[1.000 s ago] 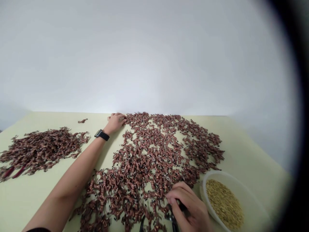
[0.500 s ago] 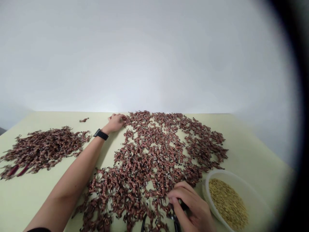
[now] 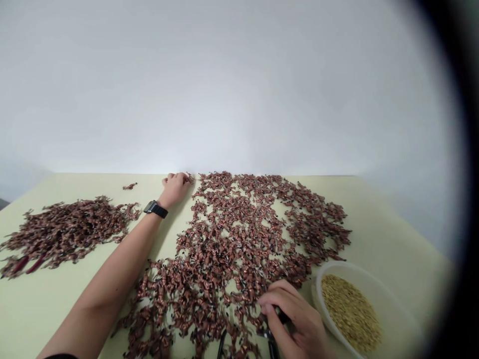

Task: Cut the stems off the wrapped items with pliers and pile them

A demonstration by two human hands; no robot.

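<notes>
Small brown animal-shaped figurines [image 3: 239, 244] lie scattered in a wide spread over the pale yellow table. My left hand [image 3: 176, 188], with a black watch on the wrist, is at the table's far edge, left of the spread. Its fingers are closed on a brown figurine [image 3: 190, 178]. Low in the view, my right hand [image 3: 294, 319] rests at the near right side of the spread. Its fingers are curled round a black-handled tool [image 3: 272, 344], mostly hidden by the hand and the frame's bottom edge.
A denser pile of brown figurines [image 3: 71, 227] lies at the left, with two dark red items [image 3: 36, 263] at its near end. One lone figurine [image 3: 130, 186] lies behind it. A translucent tub [image 3: 318, 286] of yellowish-green grains stands at the lower right. A white wall rises behind.
My left hand has moved slightly left, away from the spread, and a figurine now shows at its fingertips, apart from the others. My right hand has hardly moved.
</notes>
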